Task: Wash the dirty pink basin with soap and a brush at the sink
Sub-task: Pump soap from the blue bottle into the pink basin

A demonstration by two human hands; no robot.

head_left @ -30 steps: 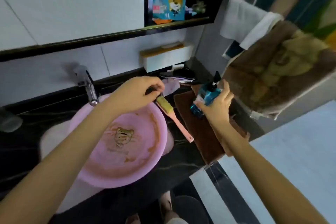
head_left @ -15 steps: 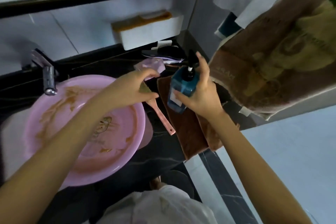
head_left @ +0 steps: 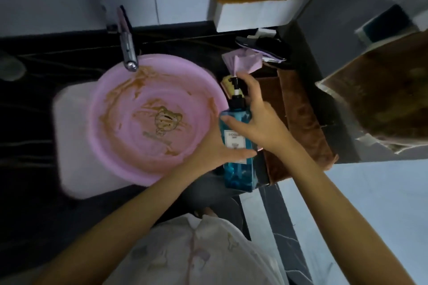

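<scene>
The pink basin [head_left: 148,146] sits in the sink, smeared with brown dirt round a cat picture. At its right rim stands a blue soap pump bottle [head_left: 238,169]. My left hand [head_left: 213,148] grips the bottle's body from the left, thumb across the label. My right hand [head_left: 259,122] holds the bottle's shoulder, one finger raised beside the pump head. The brush [head_left: 228,85] lies on the counter behind the bottle; only its yellow bristle end shows.
A chrome faucet [head_left: 127,48] reaches over the basin's far rim. The white sink [head_left: 71,146] is set in a black counter. Brown cloths [head_left: 301,118] lie to the right, a purple cloth [head_left: 245,62] behind, a white wall box [head_left: 252,11] above. A brown towel [head_left: 382,99] hangs at right.
My left hand has let go of the brush and taken hold of the soap bottle. My right hand has carried the bottle left to the basin's rim. The view has tilted down.
</scene>
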